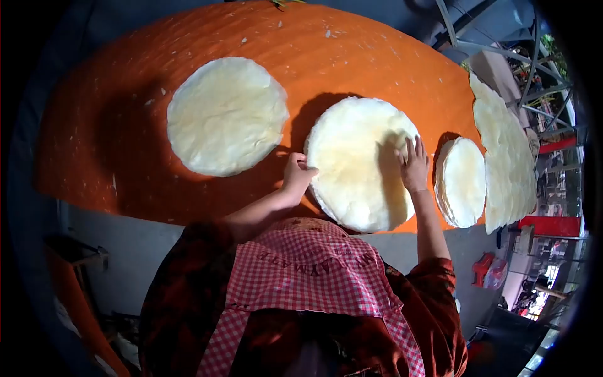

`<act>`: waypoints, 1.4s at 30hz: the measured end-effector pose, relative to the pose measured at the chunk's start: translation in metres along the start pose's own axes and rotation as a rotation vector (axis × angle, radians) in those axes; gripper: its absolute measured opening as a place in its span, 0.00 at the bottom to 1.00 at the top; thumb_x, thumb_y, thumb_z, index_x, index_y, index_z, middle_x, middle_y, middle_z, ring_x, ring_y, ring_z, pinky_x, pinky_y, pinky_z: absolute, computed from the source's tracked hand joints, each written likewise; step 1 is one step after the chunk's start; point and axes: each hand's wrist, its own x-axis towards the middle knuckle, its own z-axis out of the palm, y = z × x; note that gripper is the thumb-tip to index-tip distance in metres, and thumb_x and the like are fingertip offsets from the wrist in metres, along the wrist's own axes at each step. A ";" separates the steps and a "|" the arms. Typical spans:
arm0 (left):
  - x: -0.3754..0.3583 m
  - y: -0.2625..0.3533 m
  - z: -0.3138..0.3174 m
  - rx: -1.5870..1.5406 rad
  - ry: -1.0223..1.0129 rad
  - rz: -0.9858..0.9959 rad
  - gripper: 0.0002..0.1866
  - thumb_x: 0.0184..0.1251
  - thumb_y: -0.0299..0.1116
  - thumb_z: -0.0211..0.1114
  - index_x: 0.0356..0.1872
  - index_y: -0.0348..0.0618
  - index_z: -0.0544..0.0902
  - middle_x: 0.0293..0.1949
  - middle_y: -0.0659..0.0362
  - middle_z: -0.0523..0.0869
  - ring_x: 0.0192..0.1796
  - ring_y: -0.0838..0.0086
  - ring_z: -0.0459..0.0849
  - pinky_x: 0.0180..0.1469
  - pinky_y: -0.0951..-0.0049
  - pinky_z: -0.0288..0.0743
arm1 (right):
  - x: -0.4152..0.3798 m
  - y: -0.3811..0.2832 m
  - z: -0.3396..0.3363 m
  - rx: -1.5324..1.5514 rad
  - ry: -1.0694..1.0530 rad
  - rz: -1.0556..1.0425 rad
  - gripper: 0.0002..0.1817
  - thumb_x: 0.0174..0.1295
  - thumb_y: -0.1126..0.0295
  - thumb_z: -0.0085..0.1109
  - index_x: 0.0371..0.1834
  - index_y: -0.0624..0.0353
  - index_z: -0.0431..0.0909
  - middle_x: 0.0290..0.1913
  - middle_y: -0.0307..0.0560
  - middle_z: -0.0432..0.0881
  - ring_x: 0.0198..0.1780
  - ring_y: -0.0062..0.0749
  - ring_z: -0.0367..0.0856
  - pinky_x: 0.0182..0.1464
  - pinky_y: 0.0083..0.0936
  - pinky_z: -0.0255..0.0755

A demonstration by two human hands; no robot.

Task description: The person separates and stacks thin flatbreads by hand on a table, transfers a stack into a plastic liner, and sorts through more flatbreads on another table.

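Note:
A thick stack of pale round flatbreads [352, 157] lies on the orange table in front of me. At its left rim my left hand [298, 174] is closed, with thumb and bent fingers pinching the edge of a flatbread. My right hand [412, 164] has its fingers spread over the stack's right side, casting a shadow across the top. Left of the stack, another pale round flatbread [227, 117] lies flat by itself.
The orange table [377, 53] is dotted with small white flakes. Further right stand a smaller stack of flatbreads [461, 182] and a long row of overlapping sheets [504, 157]. A red stool [482, 269] is on the floor beyond the table's near edge.

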 end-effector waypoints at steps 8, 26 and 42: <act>-0.023 -0.038 -0.185 -0.256 0.273 0.121 0.09 0.61 0.20 0.60 0.41 0.39 0.73 0.34 0.56 0.80 0.31 0.72 0.81 0.35 0.70 0.80 | 0.013 -0.327 0.015 0.845 -0.212 -0.776 0.19 0.53 0.70 0.64 0.49 0.59 0.76 0.54 0.53 0.78 0.61 0.47 0.72 0.61 0.37 0.69; 0.004 0.020 -0.302 -0.881 0.067 -0.111 0.18 0.69 0.30 0.57 0.57 0.40 0.68 0.49 0.53 0.79 0.49 0.63 0.82 0.48 0.66 0.80 | 0.043 -0.411 0.071 0.796 -0.354 -0.618 0.15 0.60 0.68 0.57 0.50 0.59 0.77 0.42 0.56 0.82 0.41 0.50 0.81 0.45 0.35 0.76; 0.026 0.033 -0.279 -0.609 0.211 -0.117 0.28 0.64 0.31 0.57 0.66 0.51 0.63 0.58 0.54 0.72 0.53 0.61 0.77 0.40 0.60 0.81 | 0.199 -0.428 -0.078 0.728 0.140 -0.616 0.11 0.63 0.67 0.61 0.38 0.65 0.82 0.29 0.56 0.83 0.30 0.32 0.83 0.35 0.29 0.76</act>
